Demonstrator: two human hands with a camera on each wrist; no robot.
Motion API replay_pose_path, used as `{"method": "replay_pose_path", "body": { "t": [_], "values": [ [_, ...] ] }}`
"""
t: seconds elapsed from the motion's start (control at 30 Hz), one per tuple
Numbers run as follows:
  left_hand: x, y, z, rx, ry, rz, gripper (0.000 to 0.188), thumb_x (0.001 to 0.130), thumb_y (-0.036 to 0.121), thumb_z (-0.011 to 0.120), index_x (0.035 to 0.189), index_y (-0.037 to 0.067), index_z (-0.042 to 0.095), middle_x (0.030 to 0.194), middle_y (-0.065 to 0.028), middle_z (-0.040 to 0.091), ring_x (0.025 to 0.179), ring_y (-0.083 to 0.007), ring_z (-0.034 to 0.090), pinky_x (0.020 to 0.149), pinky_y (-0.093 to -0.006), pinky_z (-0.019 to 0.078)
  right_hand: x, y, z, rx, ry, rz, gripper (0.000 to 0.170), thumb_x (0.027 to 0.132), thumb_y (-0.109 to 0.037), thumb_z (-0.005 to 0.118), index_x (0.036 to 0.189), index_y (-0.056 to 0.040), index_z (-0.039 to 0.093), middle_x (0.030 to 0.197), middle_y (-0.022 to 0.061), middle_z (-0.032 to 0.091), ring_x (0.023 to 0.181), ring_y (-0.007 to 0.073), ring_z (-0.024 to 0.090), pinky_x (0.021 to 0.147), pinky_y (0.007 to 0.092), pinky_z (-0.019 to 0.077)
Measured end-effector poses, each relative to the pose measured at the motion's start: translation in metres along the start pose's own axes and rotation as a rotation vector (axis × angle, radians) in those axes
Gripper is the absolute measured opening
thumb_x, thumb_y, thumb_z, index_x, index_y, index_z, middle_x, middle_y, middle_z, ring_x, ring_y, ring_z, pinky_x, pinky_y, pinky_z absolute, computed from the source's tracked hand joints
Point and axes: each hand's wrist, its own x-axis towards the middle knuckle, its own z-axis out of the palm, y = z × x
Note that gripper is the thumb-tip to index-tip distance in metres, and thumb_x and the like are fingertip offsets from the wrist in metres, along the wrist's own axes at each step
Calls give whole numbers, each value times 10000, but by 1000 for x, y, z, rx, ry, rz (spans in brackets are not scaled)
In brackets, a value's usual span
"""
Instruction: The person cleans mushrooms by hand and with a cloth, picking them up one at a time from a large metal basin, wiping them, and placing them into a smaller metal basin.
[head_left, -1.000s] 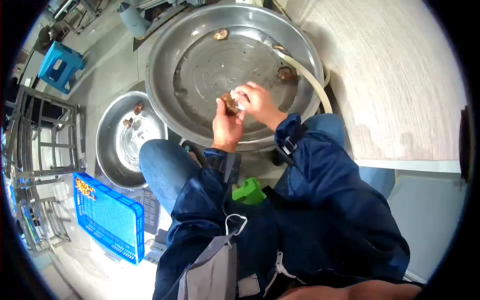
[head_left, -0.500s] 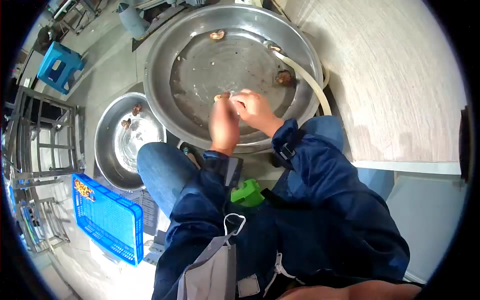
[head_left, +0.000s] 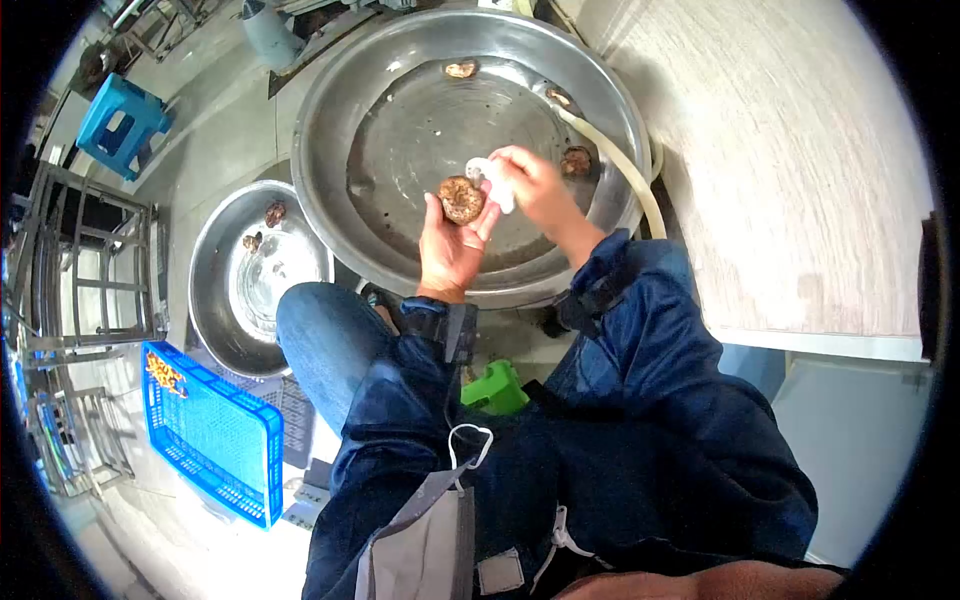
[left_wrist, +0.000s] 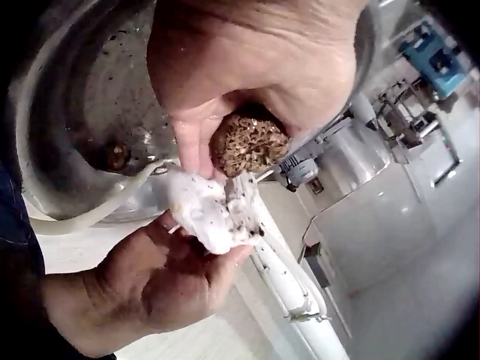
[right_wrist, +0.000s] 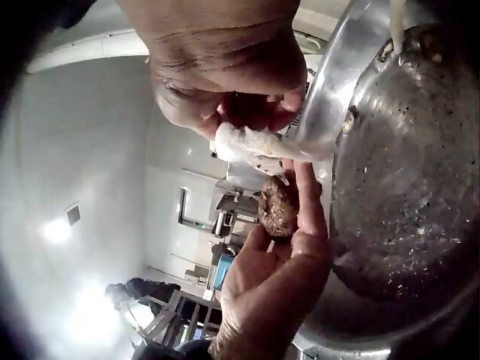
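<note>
My left hand (head_left: 450,255) holds a brown shiitake-like mushroom (head_left: 461,200) over the near part of a large metal basin (head_left: 325,150), thumb on one side and fingers on the other. Its speckled, rough cap faces up in the head view. Just to its right, my right hand (head_left: 545,200) pinches a wet white cloth (head_left: 497,192). In the left wrist view dark specks dot the crumpled cloth (left_wrist: 214,214), close beside the mushroom (left_wrist: 251,142). More brown mushroom pieces lie in the basin, one (head_left: 461,69) by the far wall and another (head_left: 576,160) at the right.
A pale hose (head_left: 625,165) runs over the basin's right rim. At the left stands a smaller metal basin (head_left: 208,300) with two brown pieces (head_left: 275,213) inside. A blue crate (head_left: 215,430), a blue stool (head_left: 122,125) and a wood-grain surface (head_left: 780,170) flank the person.
The left hand has turned, bringing the mushroom's cap into full view. The right hand has drawn slightly right, and more of the white cloth shows between its fingers and the mushroom.
</note>
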Motion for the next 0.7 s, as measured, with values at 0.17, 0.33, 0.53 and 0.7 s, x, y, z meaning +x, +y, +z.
{"method": "replay_pose_path", "body": {
  "t": [0.17, 0.33, 0.53, 0.7],
  "values": [
    [-2, -16, -1, 197, -29, 11, 530, 1050, 483, 335, 1384, 89, 451, 1343, -77, 540, 1231, -240, 521, 1034, -387, 433, -15, 4, 36, -655, 102, -540, 197, 962, -226, 539, 1019, -62, 633, 1127, 120, 638, 1051, 337, 591, 913, 449, 455],
    [-11, -23, 17, 318, -9, 44, 522, 1051, 464, 345, 1360, 60, 462, 1288, -74, 563, 1122, -188, 586, 971, -369, 489, 8, 26, 23, -311, 363, -53, 255, 1022, -263, 454, 1083, -38, 561, 927, 178, 661, 815, 385, 645, 736, 435, 505],
    [2, -20, -6, 423, -112, 121, 503, 1058, 437, 348, 1319, 30, 486, 1186, -69, 609, 1059, -177, 595, 873, -328, 492, -9, 2, 25, -276, 98, -270, 282, 1035, -271, 425, 1091, -26, 553, 1010, 199, 648, 886, 393, 642, 775, 425, 498],
    [-10, -23, 18, 451, -119, 146, 501, 1063, 430, 333, 1308, 20, 486, 1205, -66, 602, 1039, -166, 586, 819, -334, 484, 12, 13, 6, -343, 326, -99, 287, 1037, -279, 442, 1103, -20, 545, 1012, 181, 658, 915, 335, 642, 790, 398, 494]
  ]
}}
